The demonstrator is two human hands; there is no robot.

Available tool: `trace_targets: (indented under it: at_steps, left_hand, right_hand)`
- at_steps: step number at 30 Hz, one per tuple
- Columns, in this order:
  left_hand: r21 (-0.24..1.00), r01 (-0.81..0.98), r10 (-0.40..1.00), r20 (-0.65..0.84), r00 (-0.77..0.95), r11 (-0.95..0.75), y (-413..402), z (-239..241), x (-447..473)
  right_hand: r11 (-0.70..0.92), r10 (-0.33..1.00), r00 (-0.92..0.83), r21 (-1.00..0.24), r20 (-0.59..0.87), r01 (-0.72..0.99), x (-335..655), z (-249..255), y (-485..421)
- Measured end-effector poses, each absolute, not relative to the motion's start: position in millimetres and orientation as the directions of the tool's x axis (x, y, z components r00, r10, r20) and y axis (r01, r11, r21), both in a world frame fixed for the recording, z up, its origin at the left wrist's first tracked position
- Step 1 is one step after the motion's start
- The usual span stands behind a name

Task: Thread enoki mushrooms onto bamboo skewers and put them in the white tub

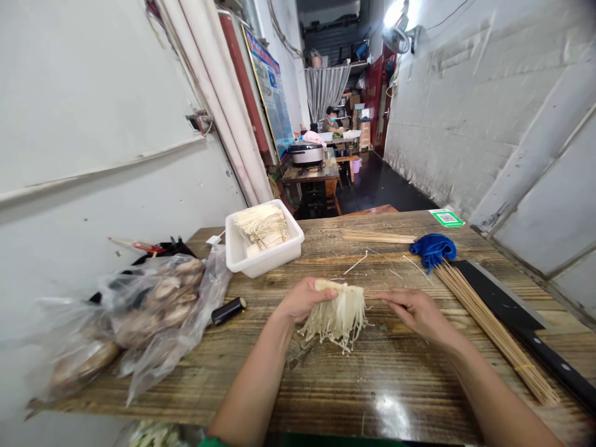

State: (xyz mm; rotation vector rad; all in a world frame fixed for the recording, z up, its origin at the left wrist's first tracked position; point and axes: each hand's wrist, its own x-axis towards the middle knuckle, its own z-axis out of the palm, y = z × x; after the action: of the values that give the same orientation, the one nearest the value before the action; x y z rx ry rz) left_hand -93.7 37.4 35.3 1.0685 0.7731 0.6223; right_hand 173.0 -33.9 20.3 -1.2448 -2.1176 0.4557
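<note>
A bunch of pale enoki mushrooms (339, 318) lies on the wooden table (335, 379) in front of me, caps toward me. My left hand (302, 299) is closed on the bunch's stem end. To the right of the bunch, my right hand (414, 308) has its fingers pinched together on what looks like a thin bamboo skewer pointing into the mushrooms. A bundle of bamboo skewers (493, 329) lies to the right of that hand.
A white tub (242, 251) with more enoki stands behind. Plastic bags of brown mushrooms (139, 310) sit at the left, beside a small black cylinder (228, 310). A blue cloth (433, 248), more skewers (377, 236) and a large cleaver (521, 323) lie right. A person sits far down the corridor.
</note>
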Motion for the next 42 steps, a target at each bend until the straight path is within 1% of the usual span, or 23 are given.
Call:
trace_targets:
  at_steps: [7, 14, 17, 19, 22, 25, 30, 34, 38, 42]
  left_hand:
    - [0.923, -0.084, 0.776, -0.262, 0.574, 0.374, 36.6, 31.8, -92.8]
    - [0.922, -0.051, 0.733, -0.271, 0.624, 0.384, 36.9, 29.9, -84.7]
    - [0.951, -0.093, 0.762, -0.175, 0.624, 0.295, 38.5, 34.0, -83.3]
    - [0.975, -0.077, 0.761, -0.112, 0.638, 0.208, 38.5, 36.6, -86.0]
    - [0.994, -0.034, 0.777, -0.056, 0.627, 0.099, 36.0, 37.6, -93.5]
    - [0.998, -0.042, 0.814, -0.008, 0.581, 0.040, 32.3, 35.1, -98.9]
    - [0.996, -0.051, 0.836, -0.034, 0.548, 0.073, 30.3, 31.2, -97.7]
    - [0.994, -0.082, 0.831, -0.015, 0.556, 0.073, 29.4, 32.3, -96.1]
    - [0.991, -0.080, 0.827, -0.045, 0.560, 0.108, 26.3, 34.8, -94.4]
    - [0.993, -0.062, 0.837, -0.051, 0.545, 0.101, 23.8, 36.1, -91.2]
  right_hand:
    - [0.480, 0.876, -0.323, -0.567, 0.359, 0.670, 169.5, 17.4, -32.7]
    - [0.476, 0.879, -0.301, -0.664, 0.370, 0.576, 156.5, 16.3, -31.9]
    - [0.461, 0.887, -0.263, -0.694, 0.379, 0.554, 156.8, 17.4, -32.0]
    - [0.461, 0.887, -0.253, -0.701, 0.387, 0.544, 159.0, 17.8, -32.1]
    - [0.467, 0.883, -0.238, -0.703, 0.405, 0.536, 161.3, 17.8, -32.5]
    - [0.473, 0.879, -0.227, -0.705, 0.419, 0.529, 160.2, 18.2, -33.0]
    - [0.469, 0.881, -0.213, -0.711, 0.423, 0.524, 158.4, 16.1, -32.9]
    - [0.452, 0.889, -0.197, -0.716, 0.414, 0.532, 159.2, 14.6, -32.4]
    - [0.456, 0.889, -0.240, -0.713, 0.389, 0.533, 159.1, 19.9, -33.7]
    - [0.445, 0.895, -0.254, -0.723, 0.366, 0.528, 159.1, 23.4, -34.9]
